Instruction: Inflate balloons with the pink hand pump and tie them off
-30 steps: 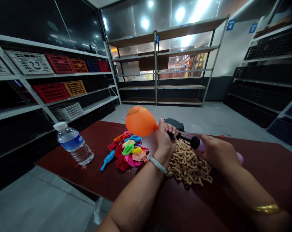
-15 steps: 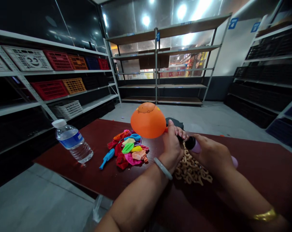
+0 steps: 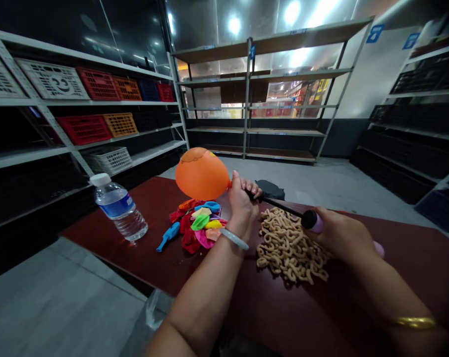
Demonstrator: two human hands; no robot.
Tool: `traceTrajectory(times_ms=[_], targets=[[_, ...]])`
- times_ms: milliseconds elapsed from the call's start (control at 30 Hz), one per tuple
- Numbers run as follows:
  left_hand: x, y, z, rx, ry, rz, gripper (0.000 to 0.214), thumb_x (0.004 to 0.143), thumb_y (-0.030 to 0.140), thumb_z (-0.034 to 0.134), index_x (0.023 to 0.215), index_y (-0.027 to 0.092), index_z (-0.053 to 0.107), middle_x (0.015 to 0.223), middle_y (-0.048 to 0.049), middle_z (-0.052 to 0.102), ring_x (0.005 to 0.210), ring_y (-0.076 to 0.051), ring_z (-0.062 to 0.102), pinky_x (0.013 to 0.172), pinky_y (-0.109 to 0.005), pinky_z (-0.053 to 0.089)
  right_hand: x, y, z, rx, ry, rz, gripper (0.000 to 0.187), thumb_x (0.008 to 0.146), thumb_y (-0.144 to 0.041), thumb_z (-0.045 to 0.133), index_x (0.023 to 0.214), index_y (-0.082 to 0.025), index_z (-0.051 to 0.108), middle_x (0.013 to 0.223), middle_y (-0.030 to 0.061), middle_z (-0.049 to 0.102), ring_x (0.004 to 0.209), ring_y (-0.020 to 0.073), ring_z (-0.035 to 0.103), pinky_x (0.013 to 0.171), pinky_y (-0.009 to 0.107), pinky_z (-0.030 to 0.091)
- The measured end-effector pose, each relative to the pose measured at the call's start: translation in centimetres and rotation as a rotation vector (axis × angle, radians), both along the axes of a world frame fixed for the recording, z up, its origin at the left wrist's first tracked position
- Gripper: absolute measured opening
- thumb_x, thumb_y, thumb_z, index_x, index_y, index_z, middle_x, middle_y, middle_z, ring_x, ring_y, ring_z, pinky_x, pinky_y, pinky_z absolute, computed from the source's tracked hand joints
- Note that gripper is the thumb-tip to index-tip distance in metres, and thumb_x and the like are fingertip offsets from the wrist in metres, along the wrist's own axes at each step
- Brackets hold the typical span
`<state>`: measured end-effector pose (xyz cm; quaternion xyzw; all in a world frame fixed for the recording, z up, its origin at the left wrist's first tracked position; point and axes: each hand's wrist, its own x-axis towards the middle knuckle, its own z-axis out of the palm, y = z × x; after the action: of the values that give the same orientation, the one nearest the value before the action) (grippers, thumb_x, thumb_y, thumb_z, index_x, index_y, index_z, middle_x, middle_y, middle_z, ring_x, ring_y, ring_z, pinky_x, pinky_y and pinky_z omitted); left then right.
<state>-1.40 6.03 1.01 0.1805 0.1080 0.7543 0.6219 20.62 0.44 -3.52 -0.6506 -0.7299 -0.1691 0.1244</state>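
Observation:
An orange balloon (image 3: 202, 174), partly inflated, points leftward from my left hand (image 3: 244, 198). That hand is closed around the balloon's neck and the black nozzle end of a hand pump (image 3: 313, 221). My right hand (image 3: 345, 233) grips the pump's light purple barrel, and a length of black rod (image 3: 282, 205) shows between the two hands. Beneath the pump lies a heap of tan curled snack pieces (image 3: 289, 248) on the table. A pile of uninflated balloons (image 3: 200, 223) in many colours rests below the orange balloon, to the left of my left wrist.
A water bottle (image 3: 120, 208) with a white cap stands on the left of the dark red table (image 3: 109, 258). A dark object (image 3: 271, 189) sits beyond the table's far edge. Shelves with crates (image 3: 85, 129) line the left wall, and a rack (image 3: 284, 131) stands behind.
My hands have moved apart, exposing the pump's black rod. The left hand and balloon shifted left in view, uncovering more of the snack heap. The camera view has also shifted slightly.

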Motion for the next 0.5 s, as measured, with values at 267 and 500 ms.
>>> traceTrajectory(times_ms=[267,500], targets=[[5.9,-2.0,-2.7,-0.036,0.048,-0.168,0.054,0.086,0.056,0.057,0.055,0.018,0.035,0.045,0.0046,0.035,0.040,-0.008,0.037,0.042,-0.022,0.027,-2.5,-1.2,0.7,-0.049,0.044,0.036,0.048,0.078,-0.059,0.054,0.108,-0.022,0.061,0.091,0.0087,0.074,0.072,0.0275,0.069,0.054,0.033,0.038],[7.1,-3.4,-2.5,-0.035,0.085,-0.182,0.055,0.084,0.058,0.058,0.054,0.018,0.035,0.044,0.0050,0.034,0.037,-0.008,0.036,0.041,-0.022,0.026,-3.6,-1.8,0.8,-0.020,0.085,0.072,0.049,0.079,-0.060,0.054,0.111,-0.023,0.060,0.087,0.0089,0.074,0.070,0.0285,0.070,0.052,0.032,0.036]])
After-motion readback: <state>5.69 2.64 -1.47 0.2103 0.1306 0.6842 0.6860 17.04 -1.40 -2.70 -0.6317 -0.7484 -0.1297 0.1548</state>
